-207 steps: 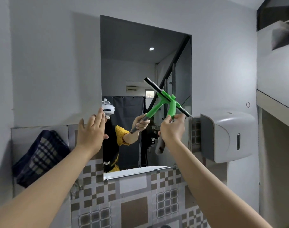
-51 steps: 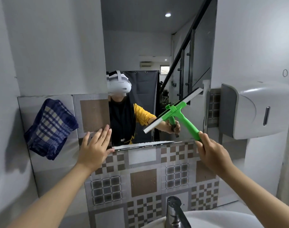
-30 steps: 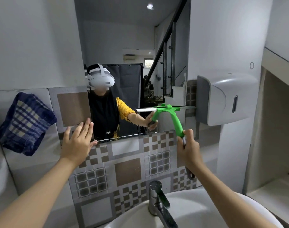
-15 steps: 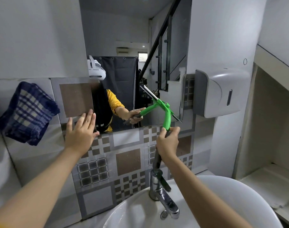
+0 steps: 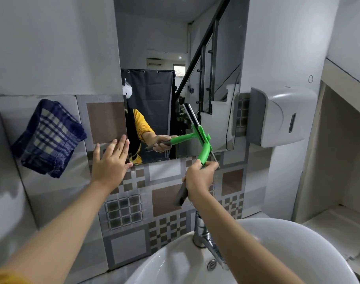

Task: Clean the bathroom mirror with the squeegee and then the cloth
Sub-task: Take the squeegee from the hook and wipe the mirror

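Observation:
The wall mirror (image 5: 154, 48) fills the upper middle of the view. My right hand (image 5: 199, 177) grips the handle of the green squeegee (image 5: 204, 147), whose blade lies steeply tilted against the mirror's lower right part, its lower end past the mirror's bottom edge. My left hand (image 5: 110, 160) is flat with straight fingers on the tiled wall at the mirror's lower left corner. A blue checked cloth (image 5: 49, 137) hangs on the wall to the left.
A white basin (image 5: 298, 249) with a chrome tap (image 5: 205, 238) sits below my arms. A white dispenser (image 5: 281, 115) is mounted right of the mirror. A recessed shelf (image 5: 339, 222) lies at the far right.
The squeegee has been drawn down the mirror's right side and its blade has turned steeper. My right hand dropped lower. My left hand stayed at the mirror's lower left corner.

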Demonstrator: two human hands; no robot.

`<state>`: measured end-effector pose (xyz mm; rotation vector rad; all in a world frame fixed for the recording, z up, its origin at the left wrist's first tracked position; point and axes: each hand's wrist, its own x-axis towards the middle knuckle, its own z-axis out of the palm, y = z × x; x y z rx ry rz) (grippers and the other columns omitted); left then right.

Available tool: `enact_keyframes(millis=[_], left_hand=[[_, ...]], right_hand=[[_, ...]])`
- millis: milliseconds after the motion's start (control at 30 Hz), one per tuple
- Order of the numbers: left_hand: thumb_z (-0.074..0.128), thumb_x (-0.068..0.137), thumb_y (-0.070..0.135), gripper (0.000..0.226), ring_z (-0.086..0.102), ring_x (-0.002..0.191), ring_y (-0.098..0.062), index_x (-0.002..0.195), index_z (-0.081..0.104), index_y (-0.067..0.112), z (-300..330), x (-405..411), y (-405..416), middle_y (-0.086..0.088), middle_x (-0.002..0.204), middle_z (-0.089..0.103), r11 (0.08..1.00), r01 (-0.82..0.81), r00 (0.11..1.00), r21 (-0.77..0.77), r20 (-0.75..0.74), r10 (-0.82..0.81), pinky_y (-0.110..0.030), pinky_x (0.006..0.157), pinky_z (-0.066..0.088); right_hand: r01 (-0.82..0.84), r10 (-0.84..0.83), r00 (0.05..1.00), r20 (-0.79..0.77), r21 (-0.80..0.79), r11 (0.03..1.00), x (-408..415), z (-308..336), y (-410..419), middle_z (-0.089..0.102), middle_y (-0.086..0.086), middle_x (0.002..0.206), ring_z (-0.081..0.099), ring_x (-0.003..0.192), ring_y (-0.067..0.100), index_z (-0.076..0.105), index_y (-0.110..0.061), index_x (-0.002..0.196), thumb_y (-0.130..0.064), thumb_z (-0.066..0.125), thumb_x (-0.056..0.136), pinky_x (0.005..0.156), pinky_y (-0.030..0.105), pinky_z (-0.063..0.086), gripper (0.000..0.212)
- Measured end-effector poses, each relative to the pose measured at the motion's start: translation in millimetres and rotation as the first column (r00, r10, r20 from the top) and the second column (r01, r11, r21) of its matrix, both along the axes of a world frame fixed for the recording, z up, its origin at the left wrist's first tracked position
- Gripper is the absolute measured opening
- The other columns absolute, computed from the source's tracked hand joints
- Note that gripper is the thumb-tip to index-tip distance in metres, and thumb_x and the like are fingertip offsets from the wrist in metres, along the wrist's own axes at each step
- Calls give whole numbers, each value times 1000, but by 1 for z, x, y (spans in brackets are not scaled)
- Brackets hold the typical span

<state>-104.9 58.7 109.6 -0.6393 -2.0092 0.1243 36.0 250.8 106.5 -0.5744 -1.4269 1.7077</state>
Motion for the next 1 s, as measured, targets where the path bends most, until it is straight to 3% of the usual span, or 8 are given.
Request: enact_keyframes(millis=[333, 567, 1000], left_hand=[[74, 72, 41, 83, 47, 125, -28, 140, 38, 10, -2, -8, -1, -8, 146, 40, 997, 36, 998, -70, -49, -40, -60, 101, 28], [69, 76, 43, 78, 45, 128, -25, 141, 37, 15, -6, -13, -2, -4, 147, 39, 997, 68, 997, -25, -46, -69, -58, 104, 24], [69, 73, 49, 80, 44, 129, -24, 137, 41, 10, -4, -15, -7, -7, 146, 39, 996, 72, 995, -48, -65, -75, -58, 105, 25]], right_hand=[[-29, 28, 999, 17, 79, 996, 2, -21, -55, 49, 4, 70, 46, 48, 13, 36, -10, 98, -15, 43, 98, 42, 24, 43, 8], [-44, 43, 999, 18, 65, 997, -7, -29, -73, 55, 8, 68, 56, 52, 22, 32, -20, 91, -19, 42, 97, 51, 45, 54, 12], [-28, 17, 999, 48, 244, 969, -2, -51, -81, 51, 6, 63, 51, 47, 20, 32, -18, 90, -16, 42, 98, 46, 48, 50, 13]])
